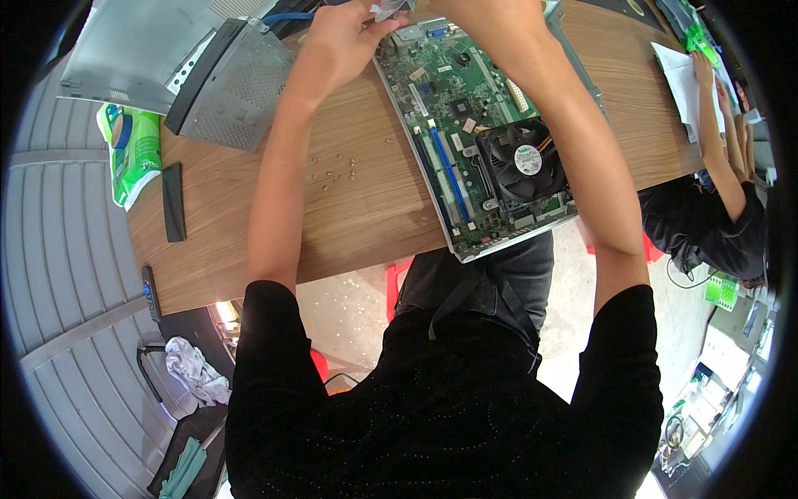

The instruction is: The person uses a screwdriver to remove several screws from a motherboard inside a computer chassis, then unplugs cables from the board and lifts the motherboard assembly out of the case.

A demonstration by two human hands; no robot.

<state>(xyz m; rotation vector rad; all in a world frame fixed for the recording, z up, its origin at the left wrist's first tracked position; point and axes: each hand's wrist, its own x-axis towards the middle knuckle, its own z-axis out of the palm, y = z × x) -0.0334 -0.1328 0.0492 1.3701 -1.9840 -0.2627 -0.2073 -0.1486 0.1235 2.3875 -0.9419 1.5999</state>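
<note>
Both my arms reach forward over a wooden table. At the top edge of the view, my left hand (pixel 339 41) has its fingers closed on a crumpled piece of clear plastic (pixel 391 9). My right hand (pixel 478 10) is beside it, mostly cut off by the frame, so its fingers are hidden. Beneath and between my arms lies a green motherboard (pixel 449 87) in a metal tray (pixel 573 51), its near edge overhanging the table. A black cooling fan (pixel 507 162) sits on the board's near right part, with blue memory slots (pixel 449 170) left of it.
Several small screws (pixel 337 175) lie left of the board. An opened metal computer case (pixel 229 96) stands far left, near a blue cable (pixel 287 17), a green soft pack (pixel 137 162), a black flat object (pixel 174 204) and a remote control (pixel 150 293). Another person's arm (pixel 716 137) rests by papers (pixel 677 79) at right.
</note>
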